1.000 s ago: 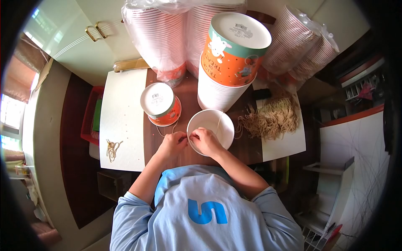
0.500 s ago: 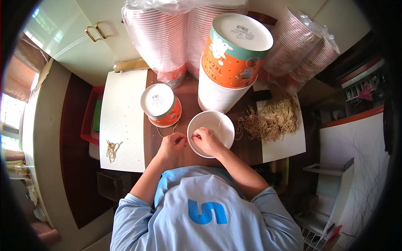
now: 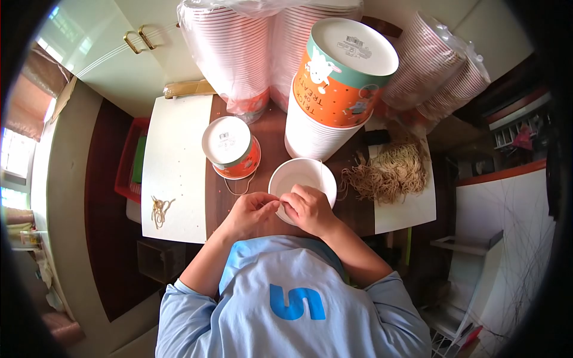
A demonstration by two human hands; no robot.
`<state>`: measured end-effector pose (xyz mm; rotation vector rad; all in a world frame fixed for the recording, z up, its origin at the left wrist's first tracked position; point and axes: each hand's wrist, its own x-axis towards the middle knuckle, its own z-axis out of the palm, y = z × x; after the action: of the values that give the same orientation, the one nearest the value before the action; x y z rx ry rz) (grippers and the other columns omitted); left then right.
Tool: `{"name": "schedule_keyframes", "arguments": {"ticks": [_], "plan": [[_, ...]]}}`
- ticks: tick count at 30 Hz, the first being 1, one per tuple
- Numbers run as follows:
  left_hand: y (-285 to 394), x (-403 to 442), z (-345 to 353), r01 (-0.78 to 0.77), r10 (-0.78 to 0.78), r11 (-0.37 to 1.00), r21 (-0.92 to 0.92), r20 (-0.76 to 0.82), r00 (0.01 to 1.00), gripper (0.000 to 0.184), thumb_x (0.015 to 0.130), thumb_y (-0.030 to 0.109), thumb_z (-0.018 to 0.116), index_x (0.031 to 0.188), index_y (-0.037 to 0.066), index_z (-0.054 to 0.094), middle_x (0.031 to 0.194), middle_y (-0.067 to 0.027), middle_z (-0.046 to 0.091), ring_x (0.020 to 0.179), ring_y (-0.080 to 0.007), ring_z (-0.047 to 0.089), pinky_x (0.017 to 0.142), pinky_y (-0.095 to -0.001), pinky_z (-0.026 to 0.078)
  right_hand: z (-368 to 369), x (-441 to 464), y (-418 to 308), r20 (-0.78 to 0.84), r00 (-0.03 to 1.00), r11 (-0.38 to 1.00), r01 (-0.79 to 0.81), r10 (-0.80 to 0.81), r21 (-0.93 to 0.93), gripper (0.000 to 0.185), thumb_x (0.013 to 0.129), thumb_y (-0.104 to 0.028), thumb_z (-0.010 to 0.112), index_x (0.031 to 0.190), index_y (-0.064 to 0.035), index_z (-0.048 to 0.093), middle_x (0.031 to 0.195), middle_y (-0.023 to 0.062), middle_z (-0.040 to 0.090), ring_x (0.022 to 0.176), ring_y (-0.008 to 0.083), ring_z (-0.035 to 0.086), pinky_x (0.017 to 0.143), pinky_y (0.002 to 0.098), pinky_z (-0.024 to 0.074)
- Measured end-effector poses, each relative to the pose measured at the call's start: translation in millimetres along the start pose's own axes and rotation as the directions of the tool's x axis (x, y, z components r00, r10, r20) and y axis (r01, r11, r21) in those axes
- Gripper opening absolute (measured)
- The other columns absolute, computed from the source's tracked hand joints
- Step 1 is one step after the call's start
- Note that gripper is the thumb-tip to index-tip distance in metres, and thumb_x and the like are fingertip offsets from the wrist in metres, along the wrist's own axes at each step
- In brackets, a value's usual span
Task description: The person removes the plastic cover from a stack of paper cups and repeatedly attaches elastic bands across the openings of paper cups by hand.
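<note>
A white paper bucket (image 3: 298, 173) stands mouth up at the table's near edge. My left hand (image 3: 253, 210) and my right hand (image 3: 308, 209) meet over its near-left rim, fingertips pinched together and almost touching. A thin cord (image 3: 322, 173) hangs from the bucket's far-right rim towards my right hand, which appears to hold it. Whatever lies between my left fingertips is too small to make out. Beyond my left hand, an orange printed bucket (image 3: 242, 164) sits upside down with a cord loop (image 3: 239, 190) at its rim.
A tall stack of upturned paper buckets (image 3: 331, 107) rises behind the white one. Plastic-wrapped bucket stacks (image 3: 230, 59) stand at the back, with more wrapped stacks (image 3: 427, 62) at right. A tangled cord pile (image 3: 391, 173) lies right; a few cords (image 3: 160, 210) lie left.
My hands have come together at the bucket's near rim. The left moved right, and the right turned and shifted slightly right. The view has shifted a little.
</note>
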<state>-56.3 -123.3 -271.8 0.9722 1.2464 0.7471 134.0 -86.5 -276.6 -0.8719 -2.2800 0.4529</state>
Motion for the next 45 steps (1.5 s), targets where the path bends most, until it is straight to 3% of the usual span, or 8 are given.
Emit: {"name": "schedule_keyframes", "arguments": {"ticks": [14, 18, 22, 26, 29, 32, 36, 45], "plan": [[-8, -2, -2, 0.002, -0.002, 1.0, 0.006, 0.047, 0.999, 0.013, 0.087, 0.009, 0.066, 0.092, -0.003, 0.067, 0.075, 0.0002, 0.064, 0.068, -0.0045, 0.057, 0.06, -0.0213, 0.047, -6, -6, -4, -0.015, 1.0, 0.986, 0.0, 0.003, 0.166, 0.016, 0.072, -0.004, 0.072, 0.083, -0.0098, 0.061, 0.073, 0.0046, 0.053, 0.062, 0.0232, 0.059, 0.055, 0.0344, 0.0481], [-3, -9, 4, -0.096, 0.101, 0.981, 0.169, -0.021, 0.995, 0.012, 0.082, 0.005, 0.07, 0.091, -0.001, 0.068, 0.08, -0.0025, 0.066, 0.07, -0.008, 0.061, 0.064, -0.0228, 0.05, -7, -7, -3, 0.012, 1.0, 0.988, 0.005, -0.007, 0.155, 0.014, 0.074, -0.004, 0.071, 0.084, -0.0083, 0.062, 0.073, 0.0055, 0.053, 0.063, 0.0245, 0.06, 0.057, 0.0342, 0.0489], [-5, -15, 11, -0.402, 0.509, 0.697, 0.594, -0.015, 0.86, 0.013, 0.076, 0.001, 0.07, 0.088, 0.002, 0.068, 0.08, -0.0069, 0.064, 0.068, -0.0171, 0.064, 0.063, -0.027, 0.052, -2, -10, -5, 0.144, 0.965, 0.908, -0.257, 0.22, 0.332, 0.009, 0.08, -0.008, 0.069, 0.084, -0.0032, 0.063, 0.074, 0.0072, 0.061, 0.066, 0.0225, 0.063, 0.06, 0.0328, 0.0507], [-17, -8, 13, -0.535, 0.771, 0.337, 0.775, 0.099, 0.629, 0.012, 0.072, -0.001, 0.07, 0.083, 0.003, 0.067, 0.081, -0.01, 0.064, 0.066, -0.0252, 0.063, 0.061, -0.0305, 0.053, 16, -11, 8, 0.413, 0.791, 0.556, -0.611, 0.451, 0.564, 0.013, 0.083, -0.012, 0.067, 0.085, 0.0014, 0.066, 0.076, 0.0104, 0.068, 0.071, 0.0145, 0.065, 0.064, 0.0293, 0.0512], [-26, -4, 12, -0.457, 0.771, 0.423, 0.782, -0.047, 0.635, 0.009, 0.075, 0.001, 0.07, 0.084, 0.002, 0.068, 0.082, -0.0096, 0.064, 0.065, -0.0216, 0.063, 0.059, -0.0294, 0.052, 30, -10, 20, 0.399, 0.789, 0.574, -0.613, 0.467, 0.542, 0.016, 0.082, -0.014, 0.066, 0.083, 0.0021, 0.067, 0.073, 0.0119, 0.069, 0.07, 0.0154, 0.065, 0.065, 0.0301, 0.0515], [-36, -4, 5, -0.298, 0.549, 0.704, 0.645, -0.229, 0.804, 0.009, 0.079, 0.003, 0.068, 0.088, 0.003, 0.069, 0.083, -0.0098, 0.065, 0.066, -0.0185, 0.063, 0.06, -0.0282, 0.052, 38, -8, 33, 0.348, 0.816, 0.713, -0.574, 0.461, 0.403, 0.014, 0.083, -0.011, 0.065, 0.087, 0.0023, 0.067, 0.076, 0.011, 0.069, 0.07, 0.0131, 0.064, 0.066, 0.0291, 0.0501], [-47, 2, -2, -0.253, 0.485, 0.749, 0.612, -0.246, 0.839, 0.012, 0.082, 0.004, 0.068, 0.093, 0.002, 0.07, 0.084, -0.0105, 0.065, 0.064, -0.0163, 0.061, 0.059, -0.0268, 0.05, 48, -8, 33, 0.259, 0.856, 0.771, -0.516, 0.448, 0.372, 0.012, 0.079, -0.011, 0.064, 0.077, 0.0005, 0.063, 0.074, 0.0165, 0.065, 0.07, 0.0296, 0.065, 0.065, 0.0379, 0.0511], [-42, 7, 0, -0.209, 0.417, 0.778, 0.592, -0.238, 0.877, 0.013, 0.083, 0.004, 0.065, 0.094, 0.0, 0.069, 0.084, -0.0139, 0.065, 0.069, -0.0256, 0.063, 0.062, -0.0323, 0.05, 55, -8, 38, 0.209, 0.878, 0.8, -0.478, 0.43, 0.362, 0.012, 0.079, -0.012, 0.064, 0.076, -0.0006, 0.062, 0.077, 0.0172, 0.064, 0.072, 0.0323, 0.064, 0.066, 0.04, 0.0507]]}}
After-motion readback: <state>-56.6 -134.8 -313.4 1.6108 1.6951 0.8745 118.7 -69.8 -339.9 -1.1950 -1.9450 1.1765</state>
